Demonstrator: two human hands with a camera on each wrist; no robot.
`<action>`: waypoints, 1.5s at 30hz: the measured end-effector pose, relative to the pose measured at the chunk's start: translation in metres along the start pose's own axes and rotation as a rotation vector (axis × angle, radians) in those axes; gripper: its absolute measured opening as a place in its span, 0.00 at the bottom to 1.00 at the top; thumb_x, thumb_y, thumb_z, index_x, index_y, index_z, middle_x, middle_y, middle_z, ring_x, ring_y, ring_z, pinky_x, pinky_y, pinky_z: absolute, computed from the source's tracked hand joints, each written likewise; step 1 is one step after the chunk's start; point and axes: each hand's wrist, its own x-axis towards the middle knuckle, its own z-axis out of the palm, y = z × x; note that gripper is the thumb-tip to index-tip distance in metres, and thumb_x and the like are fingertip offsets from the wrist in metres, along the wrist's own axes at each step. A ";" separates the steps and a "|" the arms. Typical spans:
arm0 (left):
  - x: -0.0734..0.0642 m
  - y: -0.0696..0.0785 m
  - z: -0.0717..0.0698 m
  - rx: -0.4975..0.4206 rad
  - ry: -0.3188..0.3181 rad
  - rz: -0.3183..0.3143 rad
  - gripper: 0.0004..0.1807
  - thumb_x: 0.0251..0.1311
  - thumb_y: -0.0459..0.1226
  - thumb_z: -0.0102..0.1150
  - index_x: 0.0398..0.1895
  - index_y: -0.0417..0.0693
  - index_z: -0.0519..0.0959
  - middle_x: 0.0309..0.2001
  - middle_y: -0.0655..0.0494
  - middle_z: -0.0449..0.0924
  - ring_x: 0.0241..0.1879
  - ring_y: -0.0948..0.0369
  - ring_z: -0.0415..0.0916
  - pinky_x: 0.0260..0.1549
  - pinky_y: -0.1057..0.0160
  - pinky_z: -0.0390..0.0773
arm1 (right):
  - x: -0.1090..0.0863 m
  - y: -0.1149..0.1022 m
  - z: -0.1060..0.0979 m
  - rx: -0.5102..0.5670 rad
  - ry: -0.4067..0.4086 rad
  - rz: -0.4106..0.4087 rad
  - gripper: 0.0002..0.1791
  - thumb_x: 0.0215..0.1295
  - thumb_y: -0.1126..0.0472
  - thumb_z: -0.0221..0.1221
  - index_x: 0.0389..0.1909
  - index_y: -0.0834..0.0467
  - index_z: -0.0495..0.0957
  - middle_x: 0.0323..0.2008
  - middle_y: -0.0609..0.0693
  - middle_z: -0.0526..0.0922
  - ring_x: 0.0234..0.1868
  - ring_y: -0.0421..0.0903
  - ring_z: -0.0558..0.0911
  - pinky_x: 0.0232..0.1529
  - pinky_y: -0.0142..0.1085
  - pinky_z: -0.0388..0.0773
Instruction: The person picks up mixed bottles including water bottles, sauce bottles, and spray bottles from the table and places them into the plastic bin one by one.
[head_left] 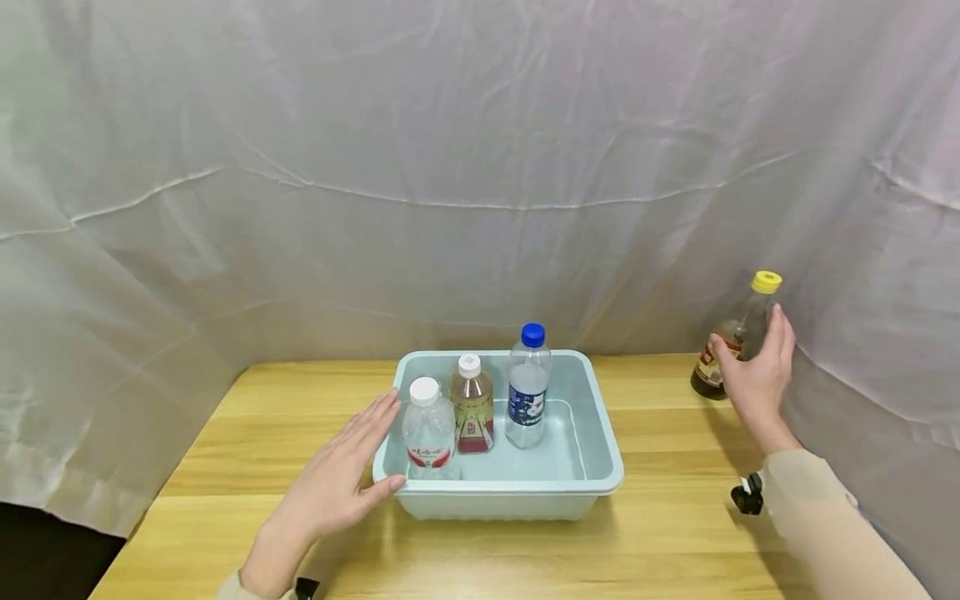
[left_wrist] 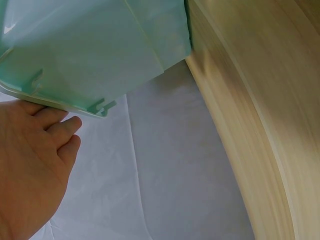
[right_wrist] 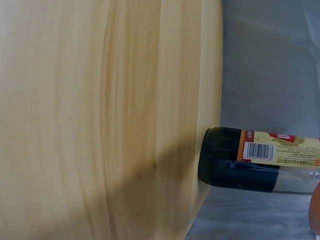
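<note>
In the head view a pale blue plastic basin (head_left: 510, 504) stands on the table. My left hand (head_left: 337, 471) lies along its left side, fingers extended by the rim and thumb at the front left corner; the left wrist view shows the fingertips by the rim (left_wrist: 75, 110). At the far right a soy-sauce-like bottle (head_left: 708, 371) with a yellow cap and dark liquid stands upright. Around its near side my right hand (head_left: 761, 375) is spread, thumb in front of the label, fingers beyond its right side. Firm contact is unclear. The right wrist view shows the bottle's label (right_wrist: 280, 148).
Three bottles stand in the basin: a clear one with a white cap (head_left: 425, 390), one with a red and green label (head_left: 474, 417), and one with a blue cap (head_left: 532, 335). Grey cloth (head_left: 480, 167) hangs behind the wooden table (head_left: 675, 492) and along both sides.
</note>
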 end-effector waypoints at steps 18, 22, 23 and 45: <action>0.003 0.005 -0.003 -0.007 0.000 0.018 0.48 0.68 0.55 0.61 0.82 0.39 0.56 0.82 0.44 0.53 0.79 0.46 0.55 0.80 0.70 0.37 | 0.006 0.012 0.003 -0.069 -0.040 0.064 0.54 0.66 0.61 0.69 0.85 0.46 0.46 0.80 0.55 0.58 0.78 0.59 0.61 0.79 0.57 0.57; 0.003 0.004 -0.003 -0.008 0.001 0.016 0.48 0.69 0.55 0.60 0.82 0.39 0.55 0.83 0.45 0.52 0.80 0.46 0.54 0.79 0.70 0.36 | 0.008 0.011 0.004 -0.045 -0.016 0.038 0.53 0.65 0.63 0.70 0.85 0.49 0.49 0.78 0.59 0.62 0.77 0.59 0.62 0.80 0.53 0.57; 0.003 0.004 -0.003 -0.006 0.001 0.016 0.48 0.69 0.55 0.60 0.82 0.39 0.55 0.83 0.45 0.52 0.80 0.46 0.54 0.79 0.70 0.35 | 0.008 0.011 0.004 -0.037 -0.008 0.032 0.53 0.64 0.64 0.70 0.85 0.50 0.50 0.77 0.59 0.63 0.77 0.59 0.62 0.80 0.52 0.57; 0.001 0.003 -0.003 -0.006 -0.011 -0.012 0.50 0.64 0.50 0.67 0.82 0.39 0.56 0.83 0.45 0.52 0.80 0.46 0.54 0.79 0.71 0.34 | -0.004 -0.006 -0.011 0.030 -0.019 0.042 0.54 0.60 0.66 0.74 0.83 0.51 0.54 0.74 0.60 0.68 0.73 0.60 0.67 0.79 0.43 0.59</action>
